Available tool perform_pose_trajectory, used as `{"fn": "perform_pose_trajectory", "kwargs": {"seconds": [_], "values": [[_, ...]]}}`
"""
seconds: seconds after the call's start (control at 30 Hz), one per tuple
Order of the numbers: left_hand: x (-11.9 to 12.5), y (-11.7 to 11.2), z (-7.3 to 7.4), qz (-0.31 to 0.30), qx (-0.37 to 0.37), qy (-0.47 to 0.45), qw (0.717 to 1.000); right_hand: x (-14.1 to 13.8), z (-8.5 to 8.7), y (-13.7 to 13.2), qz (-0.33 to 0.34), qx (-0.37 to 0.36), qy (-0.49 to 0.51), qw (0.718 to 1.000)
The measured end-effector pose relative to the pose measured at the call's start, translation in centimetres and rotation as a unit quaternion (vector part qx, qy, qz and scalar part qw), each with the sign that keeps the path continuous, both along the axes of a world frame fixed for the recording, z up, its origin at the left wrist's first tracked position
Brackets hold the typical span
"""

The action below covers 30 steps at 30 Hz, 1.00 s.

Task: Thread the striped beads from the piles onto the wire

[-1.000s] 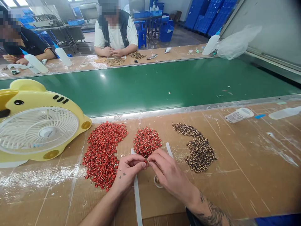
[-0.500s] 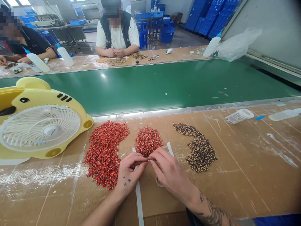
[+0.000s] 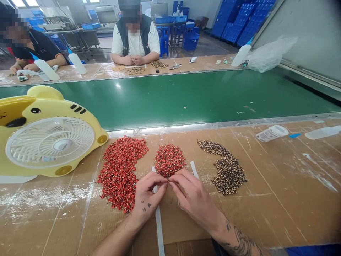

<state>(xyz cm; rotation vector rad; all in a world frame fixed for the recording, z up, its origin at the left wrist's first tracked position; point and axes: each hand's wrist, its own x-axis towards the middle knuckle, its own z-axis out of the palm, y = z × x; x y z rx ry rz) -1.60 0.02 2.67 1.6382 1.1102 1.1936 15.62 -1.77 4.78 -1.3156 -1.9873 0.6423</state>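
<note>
Head view is showing the left hand (image 3: 147, 199) and the right hand (image 3: 194, 201) meeting fingertip to fingertip, each grip closed on a tiny piece (image 3: 168, 181), too small to identify, just below the round red heap (image 3: 169, 160). A larger red heap (image 3: 119, 174) and a yellow fan (image 3: 48, 137) are sitting left of that heap, a dark speckled heap (image 3: 228, 174) is lying right of it, and a white strip (image 3: 159, 227) is running below it, under the left hand, on the cardboard-covered bench (image 3: 266, 199).
</note>
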Motion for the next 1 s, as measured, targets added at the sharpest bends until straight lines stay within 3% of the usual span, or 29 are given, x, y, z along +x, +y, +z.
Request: {"fn": "perform_pose_trajectory", "kwargs": {"seconds": [0.4,0.77,1.0], "values": [[-0.1,0.0,-0.2,-0.014,0.004,-0.056,0.998,0.2,-0.4,-0.1,-0.003,0.033,0.056,0.998],[-0.8,-0.1,-0.2,-0.058,0.195,-0.016,0.979,0.7,-0.7,-0.5,0.025,0.157,0.088,0.983],[-0.8,-0.3,1.3,-0.093,0.282,-0.025,0.955,0.7,-0.5,-0.6,0.084,0.233,0.137,0.959]]}}
